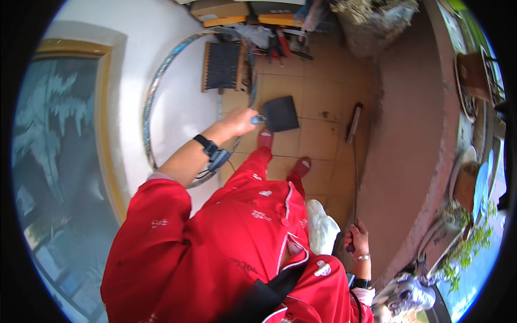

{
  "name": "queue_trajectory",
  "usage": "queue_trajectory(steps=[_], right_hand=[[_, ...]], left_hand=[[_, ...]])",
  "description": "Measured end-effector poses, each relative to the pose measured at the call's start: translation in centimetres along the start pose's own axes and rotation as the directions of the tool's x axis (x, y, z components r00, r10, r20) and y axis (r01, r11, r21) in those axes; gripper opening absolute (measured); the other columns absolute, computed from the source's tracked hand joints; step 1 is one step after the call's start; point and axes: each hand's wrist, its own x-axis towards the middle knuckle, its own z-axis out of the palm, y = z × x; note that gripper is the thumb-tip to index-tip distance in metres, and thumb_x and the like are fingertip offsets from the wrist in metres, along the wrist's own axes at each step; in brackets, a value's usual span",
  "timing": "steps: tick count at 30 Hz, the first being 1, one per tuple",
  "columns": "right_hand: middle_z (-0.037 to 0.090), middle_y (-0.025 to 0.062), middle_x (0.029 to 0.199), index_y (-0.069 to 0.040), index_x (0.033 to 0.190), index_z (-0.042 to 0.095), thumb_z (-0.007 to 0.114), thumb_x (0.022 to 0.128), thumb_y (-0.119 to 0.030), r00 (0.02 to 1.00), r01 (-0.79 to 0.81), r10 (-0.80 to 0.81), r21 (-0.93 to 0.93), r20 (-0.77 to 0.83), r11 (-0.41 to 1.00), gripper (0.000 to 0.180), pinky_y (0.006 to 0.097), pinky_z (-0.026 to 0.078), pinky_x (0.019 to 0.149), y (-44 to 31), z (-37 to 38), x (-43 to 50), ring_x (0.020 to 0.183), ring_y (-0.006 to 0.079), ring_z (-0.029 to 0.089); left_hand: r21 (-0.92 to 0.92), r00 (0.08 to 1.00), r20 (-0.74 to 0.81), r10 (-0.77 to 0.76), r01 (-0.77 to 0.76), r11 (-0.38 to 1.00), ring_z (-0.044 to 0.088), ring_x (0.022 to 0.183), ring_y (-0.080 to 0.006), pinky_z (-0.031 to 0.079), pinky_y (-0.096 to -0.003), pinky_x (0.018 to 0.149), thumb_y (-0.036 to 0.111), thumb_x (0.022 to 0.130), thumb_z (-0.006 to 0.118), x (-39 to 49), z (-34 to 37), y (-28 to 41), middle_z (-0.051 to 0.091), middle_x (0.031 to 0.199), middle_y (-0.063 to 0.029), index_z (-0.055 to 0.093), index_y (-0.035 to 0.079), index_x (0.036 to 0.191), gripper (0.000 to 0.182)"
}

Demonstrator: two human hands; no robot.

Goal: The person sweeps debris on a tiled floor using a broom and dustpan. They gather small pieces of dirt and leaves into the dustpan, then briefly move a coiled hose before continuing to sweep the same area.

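Observation:
My left hand (241,121) grips the blue handle of a black dustpan (281,114), whose flat pan hangs over the tiled floor just beyond my feet. Down at the lower right, my right hand (358,238) is closed around the upper end of a broom's long thin handle (355,181). That handle runs away from me to the broom head (354,123), which lies near the foot of the reddish wall. Small dark specks (324,114) show on the tiles between the dustpan and the broom head.
A hoop (148,109) leans on the white wall around a small folding stool (222,66). Boxes (220,10) and tools (278,45) crowd the far end, beside a large sack (369,32). A white plastic bag (322,228) is by my leg. Potted plants (466,183) line the right ledge.

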Motion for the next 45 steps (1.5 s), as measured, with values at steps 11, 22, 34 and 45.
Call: queue_trajectory(steps=[11,22,34,45], right_hand=[[0.048,0.0015,0.069,-0.016,0.093,0.045,0.051,0.097,-0.011,0.950,-0.302,0.169,0.625,0.264,0.720,0.009,0.0240,0.039,0.045,0.5,2.6,1.7,0.054,0.0097,0.046],[0.050,-0.0026,0.067,-0.019,0.090,0.052,0.050,0.100,-0.020,0.870,-0.434,0.171,0.552,0.463,0.712,0.010,0.0194,0.041,0.044,-6.1,6.8,4.6,0.052,0.0068,0.046],[0.047,-0.0027,0.067,-0.024,0.098,0.050,0.047,0.100,-0.016,0.892,-0.369,0.160,0.479,0.422,0.797,0.009,0.0202,0.039,0.043,-7.1,6.8,2.8,0.051,0.0070,0.044],[0.045,-0.0007,0.066,-0.020,0.119,0.049,0.048,0.097,-0.010,0.967,-0.172,0.108,0.277,0.231,0.945,0.025,0.0218,0.036,0.042,-9.0,4.5,-0.3,0.048,0.0068,0.040]], left_hand=[[0.019,0.998,0.068,-0.012,0.010,1.000,0.063,0.084,-0.0416,0.051,-0.0477,0.074,0.014,0.076,0.066,3.2,-0.9,-0.7,0.066,0.085,-0.0226,0.070,0.007,0.101,0.026],[-0.049,0.998,0.054,-0.013,0.015,0.999,0.063,0.087,-0.0401,0.050,-0.0488,0.078,0.013,0.073,0.067,3.9,-0.9,-0.3,0.067,0.085,-0.0195,0.067,0.006,0.088,0.016],[-0.080,1.000,0.002,0.028,-0.027,0.996,0.064,0.084,-0.0421,0.051,-0.0497,0.077,0.012,0.072,0.065,4.8,1.3,0.9,0.067,0.082,-0.0225,0.068,0.005,0.083,0.013],[-0.105,1.000,0.002,-0.001,0.001,0.994,0.063,0.087,-0.0419,0.050,-0.0494,0.078,0.010,0.075,0.063,6.7,2.1,2.5,0.067,0.086,-0.0215,0.066,0.003,0.090,0.017]])
